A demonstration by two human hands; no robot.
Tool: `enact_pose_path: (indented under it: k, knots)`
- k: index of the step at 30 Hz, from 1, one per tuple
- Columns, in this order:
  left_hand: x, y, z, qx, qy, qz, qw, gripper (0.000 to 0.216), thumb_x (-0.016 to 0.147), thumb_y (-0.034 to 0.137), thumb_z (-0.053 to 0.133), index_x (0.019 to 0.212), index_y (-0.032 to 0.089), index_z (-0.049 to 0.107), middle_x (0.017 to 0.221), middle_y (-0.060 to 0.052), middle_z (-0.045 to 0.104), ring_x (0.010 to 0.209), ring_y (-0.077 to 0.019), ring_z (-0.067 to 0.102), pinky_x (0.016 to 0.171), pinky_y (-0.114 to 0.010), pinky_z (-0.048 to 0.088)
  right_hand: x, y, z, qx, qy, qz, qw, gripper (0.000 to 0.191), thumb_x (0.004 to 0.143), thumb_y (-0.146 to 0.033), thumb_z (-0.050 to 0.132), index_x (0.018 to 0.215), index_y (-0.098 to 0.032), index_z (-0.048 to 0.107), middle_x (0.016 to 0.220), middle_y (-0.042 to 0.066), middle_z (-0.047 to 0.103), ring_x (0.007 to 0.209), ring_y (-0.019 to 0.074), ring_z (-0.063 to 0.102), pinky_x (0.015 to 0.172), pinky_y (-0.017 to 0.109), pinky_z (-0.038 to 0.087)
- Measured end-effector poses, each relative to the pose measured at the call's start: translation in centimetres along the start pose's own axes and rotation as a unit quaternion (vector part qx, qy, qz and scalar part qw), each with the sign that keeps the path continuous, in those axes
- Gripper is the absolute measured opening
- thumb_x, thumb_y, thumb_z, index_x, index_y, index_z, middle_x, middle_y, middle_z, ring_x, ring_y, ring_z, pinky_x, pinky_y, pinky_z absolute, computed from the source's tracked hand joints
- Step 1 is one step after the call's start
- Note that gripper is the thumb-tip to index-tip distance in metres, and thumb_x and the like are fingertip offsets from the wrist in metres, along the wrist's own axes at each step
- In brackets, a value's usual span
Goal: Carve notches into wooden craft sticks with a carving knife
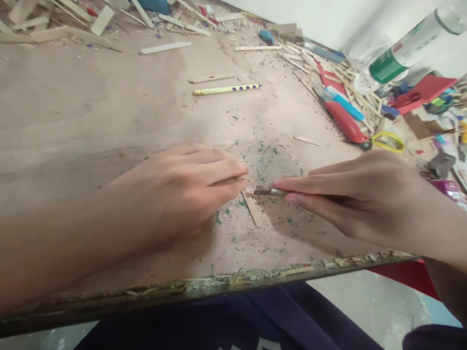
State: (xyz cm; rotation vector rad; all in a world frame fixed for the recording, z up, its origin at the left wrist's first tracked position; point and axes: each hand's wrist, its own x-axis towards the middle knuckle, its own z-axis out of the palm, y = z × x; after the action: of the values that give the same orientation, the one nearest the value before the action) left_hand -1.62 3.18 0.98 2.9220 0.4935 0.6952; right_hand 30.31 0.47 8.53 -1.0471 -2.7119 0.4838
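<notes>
My left hand (182, 189) lies on the wooden board (91, 121), its fingers closed together and pressing a thin wooden stick (252, 209) down at its upper end. My right hand (357, 194) comes in from the right, fingers pinched round a small cutter whose metal blade tip (266, 191) touches the stick just beside the left fingertips. Most of the cutter is hidden inside the right hand. Green and wood shavings lie scattered around the stick.
A yellow pencil with purple dots (226, 89) lies further back. A red utility knife (345, 121), yellow-handled scissors (388, 142), several loose sticks (166, 47) and a bottle (412, 46) crowd the right and far edges. The board's near edge (219, 284) is close.
</notes>
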Motion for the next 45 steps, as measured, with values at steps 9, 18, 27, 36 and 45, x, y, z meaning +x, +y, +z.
enact_pose_path:
  k: [9,18,27,36,45]
  knots:
    - [-0.8,0.4,0.6,0.004,-0.034,-0.003,0.999,0.043,0.118,0.003,0.042,0.123,0.019,0.081,0.130,-0.009,0.086,0.115,-0.0308,0.079,0.101,-0.050,0.058,-1.0,0.0,0.3,0.003,-0.026,-0.018,0.999,0.034,0.129,-0.030,0.061,0.139,-0.017,0.091,0.102,0.005,0.095,0.060,0.0140,0.076,0.054,0.034,0.043]
    - [-0.4,0.7,0.4,0.005,-0.021,-0.001,1.000,0.046,0.122,0.004,0.040,0.117,0.017,0.084,0.123,-0.009,0.084,0.112,-0.0298,0.075,0.099,-0.048,0.056,-0.6,0.0,-0.1,-0.046,-0.038,-0.039,0.997,0.034,0.129,-0.031,0.061,0.136,-0.017,0.092,0.076,0.002,0.082,0.050,0.0157,0.058,0.054,0.043,0.029]
    - [0.0,0.5,0.2,0.000,-0.026,0.014,1.000,0.051,0.123,0.003,0.036,0.118,0.014,0.085,0.122,-0.012,0.086,0.108,-0.0299,0.076,0.092,-0.047,0.059,0.0,-0.6,-0.6,-0.094,-0.050,-0.043,0.993,0.039,0.128,-0.027,0.054,0.134,-0.023,0.093,0.071,-0.001,0.078,0.046,0.0165,0.057,0.051,0.042,0.029]
    - [-0.1,1.0,0.2,0.009,-0.016,0.015,1.000,0.043,0.121,0.002,0.044,0.123,0.010,0.087,0.108,-0.009,0.077,0.104,-0.0302,0.071,0.091,-0.048,0.056,0.8,-1.4,-1.3,-0.154,-0.073,-0.067,0.983,0.039,0.124,-0.023,0.053,0.116,-0.023,0.091,0.070,-0.002,0.076,0.046,0.0172,0.063,0.052,0.041,0.029]
    - [0.0,1.2,0.3,0.024,-0.028,0.014,0.999,0.047,0.111,-0.008,0.043,0.117,0.013,0.086,0.099,-0.007,0.067,0.100,-0.0299,0.064,0.094,-0.048,0.053,1.1,-1.6,-1.5,-0.144,-0.080,-0.065,0.984,0.039,0.128,-0.025,0.052,0.120,-0.022,0.091,0.071,-0.002,0.076,0.047,0.0173,0.064,0.052,0.041,0.030]
